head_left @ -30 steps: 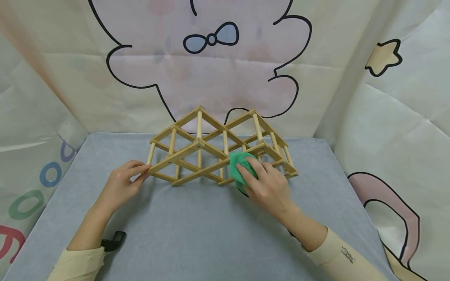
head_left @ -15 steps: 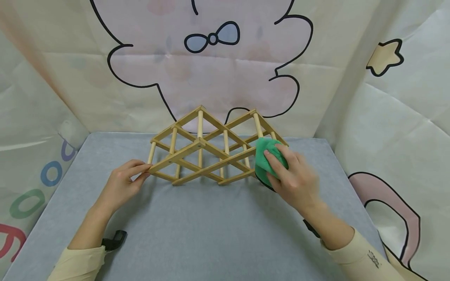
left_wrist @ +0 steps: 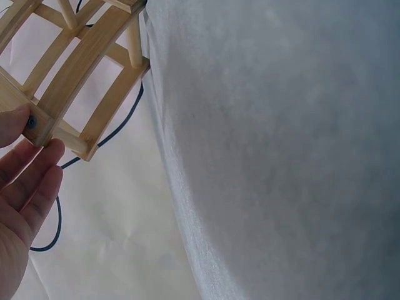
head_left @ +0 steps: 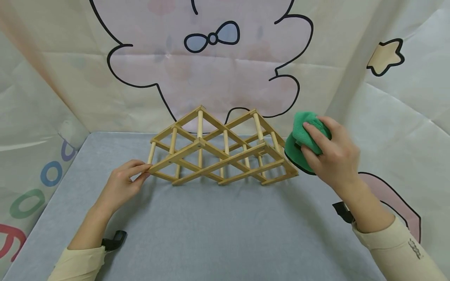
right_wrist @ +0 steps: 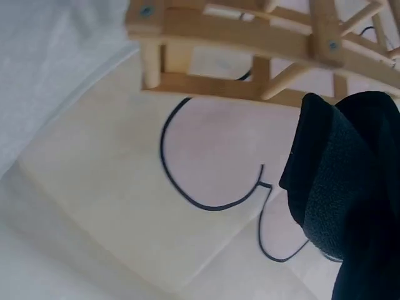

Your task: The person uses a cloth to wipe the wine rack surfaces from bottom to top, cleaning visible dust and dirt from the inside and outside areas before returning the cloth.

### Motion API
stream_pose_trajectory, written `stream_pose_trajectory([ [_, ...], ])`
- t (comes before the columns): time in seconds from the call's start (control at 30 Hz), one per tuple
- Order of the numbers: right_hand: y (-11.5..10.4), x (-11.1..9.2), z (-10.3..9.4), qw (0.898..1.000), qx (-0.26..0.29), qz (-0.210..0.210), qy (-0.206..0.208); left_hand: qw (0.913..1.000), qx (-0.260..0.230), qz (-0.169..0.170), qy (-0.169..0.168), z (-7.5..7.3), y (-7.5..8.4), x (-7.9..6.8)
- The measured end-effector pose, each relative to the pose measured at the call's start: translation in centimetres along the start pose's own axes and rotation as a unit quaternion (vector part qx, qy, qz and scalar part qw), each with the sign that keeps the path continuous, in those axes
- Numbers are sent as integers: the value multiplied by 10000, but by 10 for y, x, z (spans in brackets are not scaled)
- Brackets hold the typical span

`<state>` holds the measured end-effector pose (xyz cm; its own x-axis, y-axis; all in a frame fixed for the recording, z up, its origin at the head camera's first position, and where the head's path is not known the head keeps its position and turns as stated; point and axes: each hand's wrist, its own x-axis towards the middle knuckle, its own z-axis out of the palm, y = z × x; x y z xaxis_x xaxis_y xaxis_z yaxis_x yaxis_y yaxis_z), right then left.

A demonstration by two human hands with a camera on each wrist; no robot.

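Observation:
A folding wooden lattice rack (head_left: 200, 142) of crossed slats and round dowels stands stretched out on the table. My left hand (head_left: 126, 181) pinches its left end; in the left wrist view the thumb and fingers (left_wrist: 39, 181) meet at a slat tip beside a small screw. To the right of the rack, my right hand (head_left: 334, 152) grips a bunched green cloth (head_left: 311, 130), raised near the rack's right end. In the right wrist view the cloth (right_wrist: 337, 181) looks dark and overlaps the lower slats of the rack (right_wrist: 231, 37).
A grey-blue cloth covers the table (head_left: 211, 234). Printed fabric backdrops (head_left: 218, 70) close in the back and both sides. Black straps (head_left: 114, 241) are on the wrists.
My right hand has carried the green cloth from the rack's front middle rightward and up, past its right end. The left hand and the rack have stayed in place.

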<state>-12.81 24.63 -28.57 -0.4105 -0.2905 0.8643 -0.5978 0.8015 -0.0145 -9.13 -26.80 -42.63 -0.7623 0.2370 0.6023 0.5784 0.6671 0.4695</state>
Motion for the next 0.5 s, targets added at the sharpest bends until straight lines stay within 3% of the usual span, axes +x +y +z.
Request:
stream_pose_trajectory([
  [0.1, 14, 1, 1, 9998, -59, -91, -174, 10000, 12, 1, 3, -1, 0, 0],
  [0.2, 30, -2, 9, 9975, -180, -473, -491, 10000, 24, 13, 14, -1, -1, 0],
  [0.33, 55, -12, 22, 9876, -376, -1097, -1062, 10000, 5, 71, 33, -1, -1, -1],
  [0.5, 80, -27, 36, 9740, -343, -1365, -1773, 9999, 40, 100, 9, 0, -1, 0],
])
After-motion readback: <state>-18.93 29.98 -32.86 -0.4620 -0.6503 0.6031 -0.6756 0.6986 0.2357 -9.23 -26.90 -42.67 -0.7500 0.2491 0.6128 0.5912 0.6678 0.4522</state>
